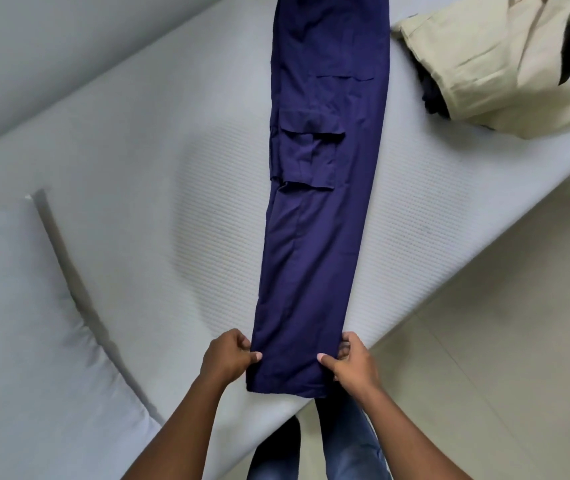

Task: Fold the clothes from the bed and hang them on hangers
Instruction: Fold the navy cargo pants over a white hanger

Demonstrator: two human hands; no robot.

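Navy cargo trousers (321,209) lie lengthwise on bed (138,168), hem at 6 o'clock. Left hand (228,355) and right hand (349,358) each pinch one hem corner. Likely light, limp, non-slippery cloth; hem corners suit lifting. Beige garment (505,64) at 2 o'clock.

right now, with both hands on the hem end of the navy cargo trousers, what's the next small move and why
Probably lift the hem and carry it toward the far end, folding the navy cargo trousers in half. The left hand and right hand pinch both hem corners, and the legs lie stacked and flat along the mattress.
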